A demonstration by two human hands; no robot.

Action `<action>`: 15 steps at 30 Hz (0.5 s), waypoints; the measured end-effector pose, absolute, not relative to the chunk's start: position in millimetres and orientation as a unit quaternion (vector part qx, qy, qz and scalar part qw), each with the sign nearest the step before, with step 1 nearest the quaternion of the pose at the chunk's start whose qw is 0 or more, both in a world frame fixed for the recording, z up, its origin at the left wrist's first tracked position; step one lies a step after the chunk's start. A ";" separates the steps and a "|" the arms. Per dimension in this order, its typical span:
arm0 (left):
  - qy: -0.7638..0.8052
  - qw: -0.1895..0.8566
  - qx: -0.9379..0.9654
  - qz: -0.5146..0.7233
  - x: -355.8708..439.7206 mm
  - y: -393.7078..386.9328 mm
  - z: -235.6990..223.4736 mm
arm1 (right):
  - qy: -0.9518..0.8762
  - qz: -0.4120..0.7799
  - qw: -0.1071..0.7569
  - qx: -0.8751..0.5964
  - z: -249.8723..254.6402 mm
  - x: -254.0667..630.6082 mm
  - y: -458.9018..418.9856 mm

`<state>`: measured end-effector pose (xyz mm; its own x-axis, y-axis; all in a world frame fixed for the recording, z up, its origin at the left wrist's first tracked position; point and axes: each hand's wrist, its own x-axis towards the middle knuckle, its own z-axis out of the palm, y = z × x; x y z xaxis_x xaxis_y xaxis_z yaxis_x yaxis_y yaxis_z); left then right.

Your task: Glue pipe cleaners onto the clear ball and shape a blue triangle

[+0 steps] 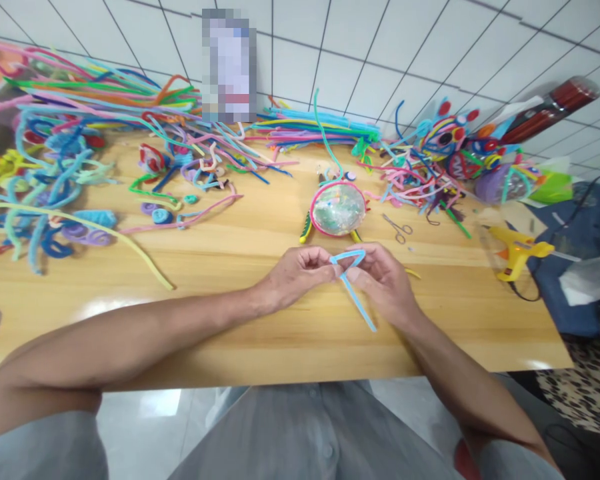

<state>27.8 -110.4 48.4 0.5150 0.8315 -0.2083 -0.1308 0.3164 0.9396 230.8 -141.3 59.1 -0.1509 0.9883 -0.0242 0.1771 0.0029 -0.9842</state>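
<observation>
In front of the pink-rimmed dome (339, 210), left hand (299, 275) and right hand (386, 285) hold a bent blue pipe cleaner (359, 303), each grip narrow.

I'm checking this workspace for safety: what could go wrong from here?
The blue pipe cleaner, bent and held between left hand and right hand, might spring open if released. Scissors lie beyond the right hand; reaching forward could brush them. The glue gun lies near the right edge of the table; a bump might knock it off.

L fingers (324, 273), R fingers (364, 280) hold bent blue stem (359, 305)
</observation>
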 end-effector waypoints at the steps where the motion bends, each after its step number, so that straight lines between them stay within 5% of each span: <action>1: 0.367 0.725 0.486 0.321 27.5 -110.5 48.7 | -0.579 0.482 0.418 -0.508 59.2 231.2 -141.7; 15: 0.360 0.735 0.509 0.266 26.9 -110.9 46.1 | -0.618 0.428 0.394 -0.529 58.9 231.3 -139.3</action>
